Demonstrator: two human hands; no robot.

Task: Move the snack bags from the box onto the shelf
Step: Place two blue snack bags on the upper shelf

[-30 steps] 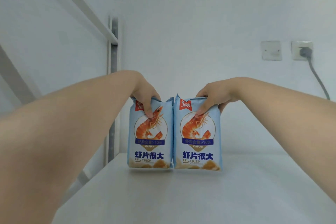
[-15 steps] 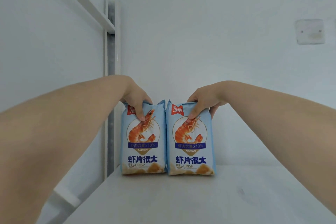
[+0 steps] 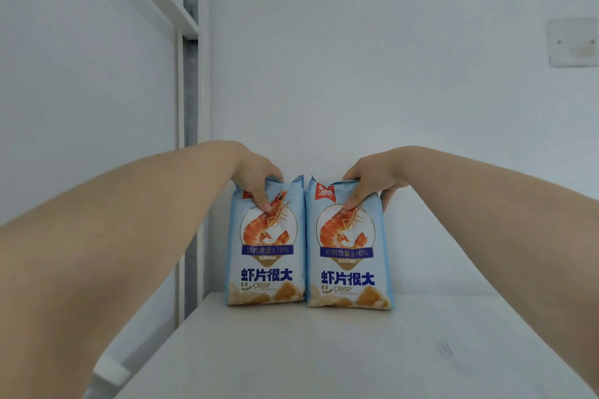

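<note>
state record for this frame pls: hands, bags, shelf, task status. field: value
left hand: grips the top of the left snack bag, thumb on its front
right hand: grips the top of the right snack bag, thumb on its front
bags: both upright, side by side, prawn print facing the camera
shelf: white; both bags stand near its back edge
box: not in view
background: wall plate, upper right
status: both bags set on the shelf, not yet released
</note>
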